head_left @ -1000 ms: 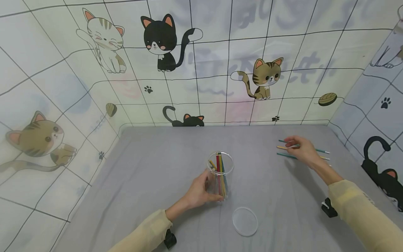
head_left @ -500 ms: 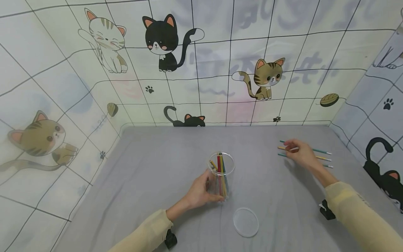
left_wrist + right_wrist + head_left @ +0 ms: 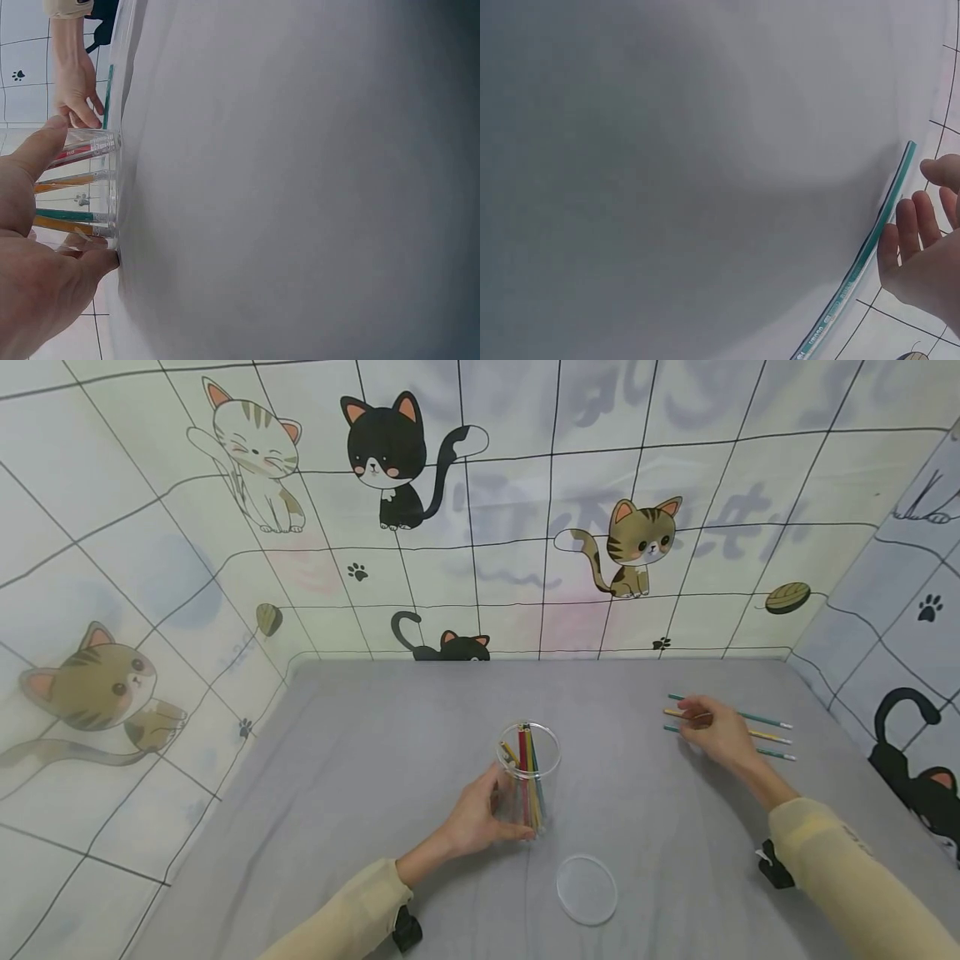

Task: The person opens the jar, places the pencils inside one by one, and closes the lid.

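Note:
Near the middle of the table, in the head view, my left hand (image 3: 472, 814) grips a clear cylindrical jar (image 3: 552, 789) standing upright with no lid on. Several coloured pencils (image 3: 522, 760) lean inside it. My right hand (image 3: 716, 735) is low over three pencils lying side by side at the right: a far green pencil (image 3: 765, 720), a yellow pencil (image 3: 772, 738) and a near green pencil (image 3: 776, 754). It hides their middles. In the right wrist view, thumb and fingers stand apart with nothing seen between them; the little finger is by a green pencil (image 3: 885, 210).
A clear round lid (image 3: 587, 890) lies flat on the grey table cloth (image 3: 360, 735), in front of the jar and slightly right. Cat-printed cloth walls (image 3: 510, 510) close off the back and both sides.
My right hand has shifted slightly left and nearer along the pencils, uncovering more of their eraser ends. My left hand and the jar have stayed in place.

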### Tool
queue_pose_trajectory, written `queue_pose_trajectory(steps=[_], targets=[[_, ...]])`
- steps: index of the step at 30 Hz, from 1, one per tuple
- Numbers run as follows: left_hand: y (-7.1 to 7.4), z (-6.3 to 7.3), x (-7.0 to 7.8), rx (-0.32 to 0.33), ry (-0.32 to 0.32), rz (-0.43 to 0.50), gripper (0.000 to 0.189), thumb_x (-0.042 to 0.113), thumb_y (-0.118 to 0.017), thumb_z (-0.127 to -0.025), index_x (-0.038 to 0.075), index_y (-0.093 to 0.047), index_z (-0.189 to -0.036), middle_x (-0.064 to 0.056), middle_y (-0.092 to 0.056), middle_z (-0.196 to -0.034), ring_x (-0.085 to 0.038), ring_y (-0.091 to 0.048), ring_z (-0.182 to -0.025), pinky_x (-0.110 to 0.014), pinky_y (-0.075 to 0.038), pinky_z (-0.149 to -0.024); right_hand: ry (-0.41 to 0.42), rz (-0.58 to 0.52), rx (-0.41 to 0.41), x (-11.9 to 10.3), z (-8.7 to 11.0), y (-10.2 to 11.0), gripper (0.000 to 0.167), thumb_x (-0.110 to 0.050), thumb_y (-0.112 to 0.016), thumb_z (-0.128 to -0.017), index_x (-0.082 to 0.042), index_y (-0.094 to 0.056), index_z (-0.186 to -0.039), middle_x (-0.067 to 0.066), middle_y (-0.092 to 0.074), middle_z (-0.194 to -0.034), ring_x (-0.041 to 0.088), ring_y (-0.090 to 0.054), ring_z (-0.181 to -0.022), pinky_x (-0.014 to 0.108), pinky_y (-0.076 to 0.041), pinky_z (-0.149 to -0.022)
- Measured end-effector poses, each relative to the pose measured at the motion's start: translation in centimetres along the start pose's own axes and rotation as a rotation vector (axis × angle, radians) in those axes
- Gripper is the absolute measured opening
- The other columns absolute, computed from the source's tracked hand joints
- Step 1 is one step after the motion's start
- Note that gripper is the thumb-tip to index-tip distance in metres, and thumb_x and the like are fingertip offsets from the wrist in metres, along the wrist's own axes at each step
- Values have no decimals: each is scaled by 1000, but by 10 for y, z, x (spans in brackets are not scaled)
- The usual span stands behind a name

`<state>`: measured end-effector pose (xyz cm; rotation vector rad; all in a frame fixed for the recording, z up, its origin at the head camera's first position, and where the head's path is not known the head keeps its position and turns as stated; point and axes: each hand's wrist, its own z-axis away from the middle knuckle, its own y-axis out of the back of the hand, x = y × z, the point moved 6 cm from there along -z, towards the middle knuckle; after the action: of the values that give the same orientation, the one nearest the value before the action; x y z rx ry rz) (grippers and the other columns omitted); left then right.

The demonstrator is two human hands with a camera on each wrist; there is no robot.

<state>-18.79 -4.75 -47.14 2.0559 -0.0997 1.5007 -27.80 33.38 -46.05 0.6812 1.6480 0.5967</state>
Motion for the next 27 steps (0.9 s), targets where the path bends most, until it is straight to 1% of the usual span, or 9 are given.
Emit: queue_pose_trajectory(steps=[5, 10, 13, 16, 20, 24, 27], targets=[[0, 0, 1, -5, 1, 4, 58, 6, -93, -68, 10, -50, -106, -7, -59, -127, -22, -51, -125, -43, -41, -105, 14, 1, -1, 2, 0, -2, 38, 4, -68, -88, 7, -56, -124, 29, -58, -116, 46, -58, -105, 42, -48, -80], [0, 0, 2, -11, 17, 1, 64, 5, -93, -69, 11, -51, -118, -5, -58, -129, -21, -48, -129, -42, -40, -106, -15, 9, -22, 4, -2, -5, 38, 4, -66, -88, 7, -55, -125, 30, -56, -118, 47, -55, -107, 52, -48, -82], [0, 0, 3, -12, 21, 10, 71, 5, -93, -69, 12, -51, -125, -4, -57, -129, -22, -47, -132, -42, -39, -106, -38, 37, -30, 6, -3, -7, 38, 2, -66, -89, 7, -55, -125, 30, -56, -118, 47, -54, -107, 54, -48, -83], [0, 0, 3, -13, 24, 14, 76, 5, -93, -68, 13, -50, -130, -3, -58, -126, -22, -45, -133, -41, -39, -107, -46, 54, -31, 6, -4, -9, 38, 2, -66, -89, 7, -56, -124, 30, -56, -117, 46, -55, -106, 53, -49, -81], [0, 0, 3, -14, 30, 5, 73, 5, -93, -68, 12, -50, -127, -2, -58, -124, -21, -46, -132, -40, -39, -106, -22, 71, -22, 6, -5, -9, 36, 2, -67, -87, 7, -57, -122, 30, -59, -113, 46, -56, -102, 51, -49, -78], [0, 0, 2, -10, 27, -4, 67, 7, -93, -68, 11, -51, -119, -3, -59, -121, -22, -48, -130, -41, -40, -105, 16, 109, -25, 5, -6, -11, 33, 3, -65, -87, 8, -59, -118, 29, -61, -108, 45, -58, -100, 54, -49, -79], [0, 0, 1, -6, 22, -8, 64, 8, -94, -68, 10, -51, -116, -4, -59, -118, -23, -49, -128, -43, -41, -105, 24, 158, -36, 5, -8, -13, 30, 3, -63, -87, 8, -60, -116, 28, -62, -106, 43, -58, -98, 55, -49, -80]])
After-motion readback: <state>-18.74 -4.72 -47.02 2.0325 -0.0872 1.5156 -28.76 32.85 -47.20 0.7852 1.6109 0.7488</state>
